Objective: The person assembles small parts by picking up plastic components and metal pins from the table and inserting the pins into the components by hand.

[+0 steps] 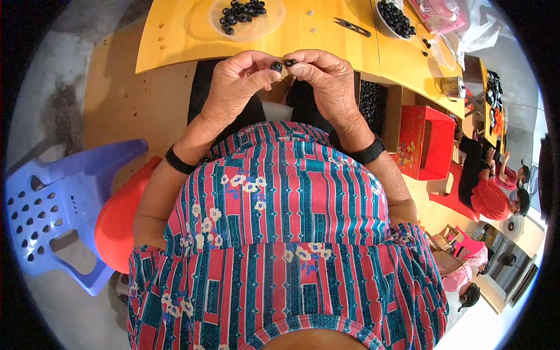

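My left hand (239, 81) and my right hand (326, 81) meet close together just off the front edge of the yellow table. Between left thumb and forefinger I pinch a small black ring-like part (277, 67). A second small black piece (290, 62) sits in the pinch of my right thumb and forefinger, almost touching the first. What kind of parts they are is too small to tell. Beyond my left hand, a shallow clear dish (269, 26) holds several black rings (239, 16). Thread snips (353, 27) lie beyond my right hand.
At the far right of the table (192, 41) a tub (382, 23) holds small black parts, near a metal can (450, 87). Below are a box of black pieces (373, 105) and a red carton (415, 143). A blue plastic chair (76, 192) stands left; other people (496, 195) sit right.
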The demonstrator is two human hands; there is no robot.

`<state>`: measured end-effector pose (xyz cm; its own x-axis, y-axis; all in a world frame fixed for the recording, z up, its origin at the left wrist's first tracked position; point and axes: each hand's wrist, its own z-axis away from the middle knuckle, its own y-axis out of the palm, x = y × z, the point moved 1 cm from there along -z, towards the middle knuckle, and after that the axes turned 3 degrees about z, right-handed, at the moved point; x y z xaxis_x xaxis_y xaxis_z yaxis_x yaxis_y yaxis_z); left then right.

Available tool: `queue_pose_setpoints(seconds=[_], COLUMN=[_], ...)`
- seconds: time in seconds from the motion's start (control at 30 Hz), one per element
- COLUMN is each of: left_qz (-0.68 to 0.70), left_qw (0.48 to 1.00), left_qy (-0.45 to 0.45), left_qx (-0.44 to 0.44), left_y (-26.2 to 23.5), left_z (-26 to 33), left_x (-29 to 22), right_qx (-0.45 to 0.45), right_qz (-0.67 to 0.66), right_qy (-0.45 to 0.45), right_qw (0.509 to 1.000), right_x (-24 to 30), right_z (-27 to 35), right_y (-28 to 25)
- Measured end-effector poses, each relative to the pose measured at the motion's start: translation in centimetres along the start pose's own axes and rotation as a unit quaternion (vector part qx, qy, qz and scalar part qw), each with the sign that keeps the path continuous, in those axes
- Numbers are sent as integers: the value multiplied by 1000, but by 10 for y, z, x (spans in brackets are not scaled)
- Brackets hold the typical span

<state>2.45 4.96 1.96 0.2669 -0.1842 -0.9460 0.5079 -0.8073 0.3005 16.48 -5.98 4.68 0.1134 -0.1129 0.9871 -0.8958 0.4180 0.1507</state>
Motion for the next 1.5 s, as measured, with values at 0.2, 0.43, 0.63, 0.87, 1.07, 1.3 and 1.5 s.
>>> queue_pose_setpoints(seconds=[0.2, 0.43, 0.63, 0.87, 1.07, 1.3, 1.5], left_qz=[-19, -66, -70, -66, -56, -96, -80], left_qw=[1000, 997, 996, 996, 997, 993, 995], left_qy=[20, 39, 58, 61, 56, 66, 60], left_qx=[-7, -25, -24, -24, -26, -28, -29], left_y=[5, 10, 13, 15, 16, 16, 16], left_z=[1, 3, 1, 1, 2, 3, 4], left_x=[1, -2, -6, -5, -4, -6, -3], right_qx=[-7, -4, -9, -2, -27, -28, -29], right_qz=[45, 54, 46, 90, 89, 89, 107], right_qy=[-11, -1, -3, -28, -41, -34, -56], right_qw=[999, 999, 999, 996, 995, 995, 992], right_x=[1, 3, 3, 4, 2, 4, 2], right_z=[6, 9, 9, 10, 10, 12, 13], right_y=[-1, -3, -3, -4, -5, -5, -5])
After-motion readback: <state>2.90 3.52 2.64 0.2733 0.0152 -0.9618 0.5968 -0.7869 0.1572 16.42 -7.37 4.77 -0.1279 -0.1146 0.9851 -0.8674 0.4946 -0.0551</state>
